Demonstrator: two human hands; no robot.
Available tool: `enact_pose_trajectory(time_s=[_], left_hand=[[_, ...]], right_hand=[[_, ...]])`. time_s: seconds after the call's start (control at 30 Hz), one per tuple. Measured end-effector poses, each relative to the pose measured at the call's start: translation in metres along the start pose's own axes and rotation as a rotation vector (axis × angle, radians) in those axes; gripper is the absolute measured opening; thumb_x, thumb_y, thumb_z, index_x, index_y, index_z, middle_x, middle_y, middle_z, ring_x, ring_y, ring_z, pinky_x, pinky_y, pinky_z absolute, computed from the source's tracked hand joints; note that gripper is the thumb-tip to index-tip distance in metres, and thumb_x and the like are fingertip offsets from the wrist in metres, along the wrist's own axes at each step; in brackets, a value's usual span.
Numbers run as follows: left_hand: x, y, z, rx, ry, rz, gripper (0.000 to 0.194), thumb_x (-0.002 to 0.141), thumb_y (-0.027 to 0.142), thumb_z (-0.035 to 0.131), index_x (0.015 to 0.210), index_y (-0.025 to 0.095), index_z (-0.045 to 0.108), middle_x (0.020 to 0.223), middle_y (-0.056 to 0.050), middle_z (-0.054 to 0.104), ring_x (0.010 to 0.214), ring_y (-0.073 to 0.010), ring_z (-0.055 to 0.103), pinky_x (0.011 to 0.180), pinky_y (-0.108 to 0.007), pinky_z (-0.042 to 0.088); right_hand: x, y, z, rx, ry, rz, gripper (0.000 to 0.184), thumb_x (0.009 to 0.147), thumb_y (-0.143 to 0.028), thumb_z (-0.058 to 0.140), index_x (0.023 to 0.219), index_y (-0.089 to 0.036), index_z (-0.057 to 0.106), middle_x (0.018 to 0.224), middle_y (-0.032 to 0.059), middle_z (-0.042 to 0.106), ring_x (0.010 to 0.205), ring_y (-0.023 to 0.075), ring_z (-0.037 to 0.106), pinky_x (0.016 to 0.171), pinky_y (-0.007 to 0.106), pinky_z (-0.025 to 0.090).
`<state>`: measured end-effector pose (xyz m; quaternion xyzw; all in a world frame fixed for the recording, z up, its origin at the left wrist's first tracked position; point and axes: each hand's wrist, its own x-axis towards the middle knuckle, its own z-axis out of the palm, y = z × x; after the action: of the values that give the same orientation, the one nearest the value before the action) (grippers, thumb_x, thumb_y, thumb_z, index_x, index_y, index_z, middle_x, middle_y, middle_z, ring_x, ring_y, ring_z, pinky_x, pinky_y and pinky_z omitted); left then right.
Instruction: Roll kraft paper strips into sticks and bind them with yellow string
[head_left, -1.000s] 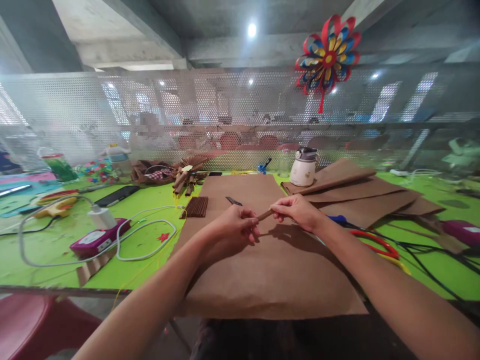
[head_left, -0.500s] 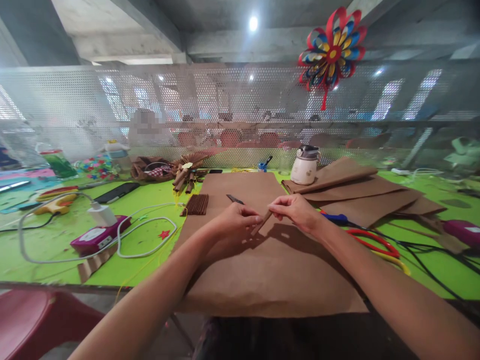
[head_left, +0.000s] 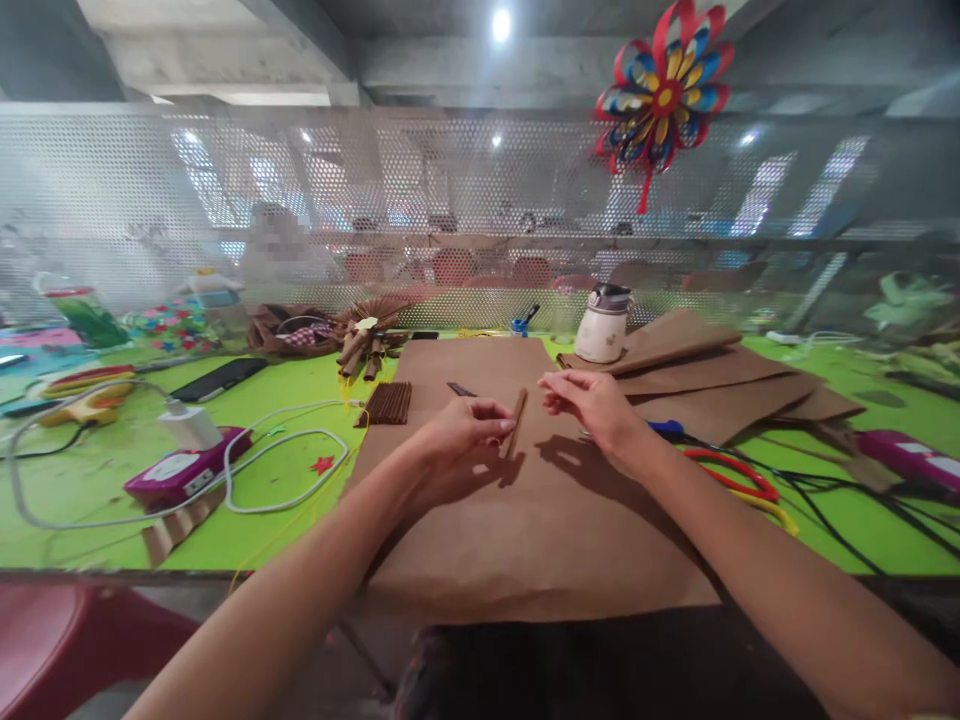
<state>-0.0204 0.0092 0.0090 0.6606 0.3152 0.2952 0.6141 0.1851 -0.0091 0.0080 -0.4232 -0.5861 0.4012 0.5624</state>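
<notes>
My left hand (head_left: 461, 430) pinches the lower end of a thin rolled brown paper stick (head_left: 516, 422), which stands almost upright over a large brown paper sheet (head_left: 540, 540). My right hand (head_left: 596, 410) hovers just right of the stick's top, fingers curled together, a small gap away from it, with nothing seen in it. A row of finished brown sticks (head_left: 388, 403) lies at the sheet's left edge. A small dark blade (head_left: 461, 389) rests on the sheet behind my hands.
On the green table lie a pink device (head_left: 180, 475) with a white charger and cable (head_left: 184, 425), a phone (head_left: 219, 378), a white pot (head_left: 602, 325), folded brown paper (head_left: 720, 375) and red-handled scissors (head_left: 731, 475). A mesh screen with a pinwheel (head_left: 664, 85) closes the back.
My right hand has let go of the stick and drawn slightly away to the right. The left hand has swung the stick from slanted to nearly upright.
</notes>
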Motion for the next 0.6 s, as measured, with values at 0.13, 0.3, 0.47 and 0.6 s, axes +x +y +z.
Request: enact_pose_trajectory(time_s=[0.13, 0.3, 0.47, 0.6], left_hand=[[0.001, -0.001, -0.003, -0.089, 0.057, -0.009, 0.022, 0.067, 0.028, 0.072, 0.077, 0.013, 0.061, 0.069, -0.003, 0.063, 0.060, -0.0121, 0.057, 0.057, -0.023, 0.041], [0.002, -0.003, -0.001, -0.176, 0.074, 0.001, 0.022, 0.069, 0.026, 0.072, 0.080, 0.014, 0.058, 0.067, -0.002, 0.063, 0.059, -0.0124, 0.059, 0.055, -0.022, 0.042], [0.006, 0.000, -0.009, -0.269, 0.107, 0.069, 0.019, 0.070, 0.024, 0.071, 0.079, 0.014, 0.058, 0.066, -0.002, 0.062, 0.061, -0.0136, 0.061, 0.060, -0.025, 0.047], [0.008, 0.004, -0.020, -0.407, 0.197, 0.150, 0.018, 0.066, 0.016, 0.073, 0.079, 0.014, 0.061, 0.068, 0.000, 0.061, 0.060, -0.0100, 0.059, 0.062, -0.023, 0.048]], right_hand=[[0.012, -0.015, -0.013, -0.076, 0.040, -0.026, 0.034, 0.073, -0.047, 0.060, 0.078, -0.014, 0.063, 0.068, 0.0044, 0.062, 0.059, 0.0116, 0.056, 0.062, 0.028, 0.048], [0.003, -0.041, -0.043, -0.335, -0.065, 0.011, 0.028, 0.072, -0.042, 0.061, 0.073, -0.014, 0.066, 0.065, 0.0038, 0.063, 0.057, 0.0124, 0.056, 0.060, 0.028, 0.046], [-0.058, -0.057, -0.098, -0.658, -0.228, 0.086, 0.006, 0.060, -0.023, 0.069, 0.061, -0.017, 0.069, 0.063, 0.0032, 0.065, 0.060, 0.0159, 0.056, 0.063, 0.028, 0.043], [-0.105, -0.048, -0.135, -1.265, -0.400, 0.052, 0.039, 0.065, -0.016, 0.058, 0.102, -0.024, 0.068, 0.094, 0.0068, 0.066, 0.086, 0.0226, 0.059, 0.077, 0.030, 0.044]])
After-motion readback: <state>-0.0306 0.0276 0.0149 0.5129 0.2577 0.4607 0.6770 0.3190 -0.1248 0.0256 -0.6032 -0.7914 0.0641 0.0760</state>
